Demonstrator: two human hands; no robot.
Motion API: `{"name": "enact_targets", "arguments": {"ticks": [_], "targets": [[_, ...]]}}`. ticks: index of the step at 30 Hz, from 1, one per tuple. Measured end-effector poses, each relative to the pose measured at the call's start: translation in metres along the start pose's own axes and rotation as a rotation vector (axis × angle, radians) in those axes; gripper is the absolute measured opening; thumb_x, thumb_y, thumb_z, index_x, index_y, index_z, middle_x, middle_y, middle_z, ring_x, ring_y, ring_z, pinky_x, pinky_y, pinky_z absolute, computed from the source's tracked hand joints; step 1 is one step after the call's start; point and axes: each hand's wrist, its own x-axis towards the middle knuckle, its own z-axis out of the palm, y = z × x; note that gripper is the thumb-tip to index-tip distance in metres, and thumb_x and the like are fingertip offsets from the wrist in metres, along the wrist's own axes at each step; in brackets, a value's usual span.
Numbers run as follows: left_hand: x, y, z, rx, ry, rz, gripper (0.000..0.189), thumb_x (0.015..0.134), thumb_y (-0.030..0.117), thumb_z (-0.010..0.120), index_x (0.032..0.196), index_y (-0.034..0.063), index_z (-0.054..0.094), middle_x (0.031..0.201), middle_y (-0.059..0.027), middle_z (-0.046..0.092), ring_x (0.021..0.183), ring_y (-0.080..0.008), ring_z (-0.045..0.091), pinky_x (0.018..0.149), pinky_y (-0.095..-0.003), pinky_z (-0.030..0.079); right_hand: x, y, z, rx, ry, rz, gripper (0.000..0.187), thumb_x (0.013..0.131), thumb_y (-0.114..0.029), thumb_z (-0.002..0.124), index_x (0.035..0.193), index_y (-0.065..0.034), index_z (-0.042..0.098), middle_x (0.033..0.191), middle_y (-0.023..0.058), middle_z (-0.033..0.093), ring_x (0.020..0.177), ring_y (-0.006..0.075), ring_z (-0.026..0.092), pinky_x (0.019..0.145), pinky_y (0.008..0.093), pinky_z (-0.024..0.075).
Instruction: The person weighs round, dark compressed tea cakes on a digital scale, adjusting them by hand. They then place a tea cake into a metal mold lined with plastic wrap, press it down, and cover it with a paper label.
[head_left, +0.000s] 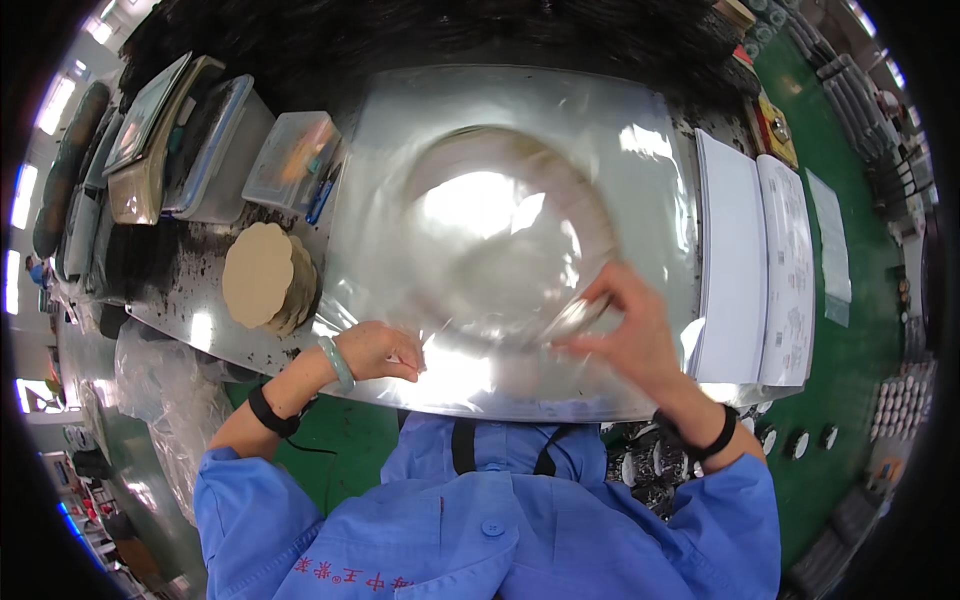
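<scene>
A large sheet of clear plastic film (637, 180), possibly several layers, covers the metal table in front of me. A wide, pale round shape (510, 150), blurred by motion, shows in the middle of it; whether it lies on or under the film cannot be told. Between its thumb and fingers, my right hand (634, 326) pinches a bunched, shiny piece of clear film (577, 319) at the ring's lower right. My left hand (379, 352) rests at the film's front left with its fingertips drawn together. Glare hides whether they hold film.
Left of the film stand a stack of scalloped tan discs (259, 277), a clear plastic box (289, 161) and a larger bin (217, 150). A blue-handled tool (321, 196) lies beside the box. Dark material (450, 34) is heaped behind. Printed papers (784, 277) line the right edge.
</scene>
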Motion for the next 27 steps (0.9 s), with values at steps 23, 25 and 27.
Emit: {"name": "enact_targets", "arguments": {"ticks": [23,25,27], "targets": [[0.030,0.007,-0.077,-0.126,0.383,-0.131,0.017,0.091,0.021,0.068,0.094,0.0043,0.072,0.083,-0.0065,0.072,0.072,-0.0137,0.066,0.067,-0.0288,0.050,-0.038,0.014,0.031,-0.026,-0.245,0.050,0.059,0.074,-0.018,0.077,0.126,-0.0026,0.054,0.122,0.0180,0.060,0.113,0.0331,0.059,0.096,0.0383,0.0478],[0.035,0.035,-0.102,-0.420,0.617,-0.002,0.018,0.092,0.017,0.068,0.094,-0.0010,0.070,0.080,-0.0079,0.071,0.073,-0.0117,0.065,0.066,-0.0260,0.051,-0.042,-0.018,0.052,0.049,-0.420,0.123,0.063,0.079,-0.030,0.074,0.132,-0.0036,0.053,0.139,0.0244,0.051,0.130,0.0378,0.050,0.106,0.0434,0.0425],[0.024,0.070,-0.126,-0.564,0.621,0.123,0.018,0.092,0.015,0.067,0.092,-0.0038,0.069,0.079,-0.0094,0.071,0.073,-0.0113,0.066,0.066,-0.0242,0.051,-0.047,-0.007,0.060,-0.268,-0.383,-0.241,0.060,0.077,-0.035,0.078,0.125,-0.0053,0.058,0.141,0.0250,0.047,0.132,0.0381,0.047,0.108,0.0455,0.0412]]}}
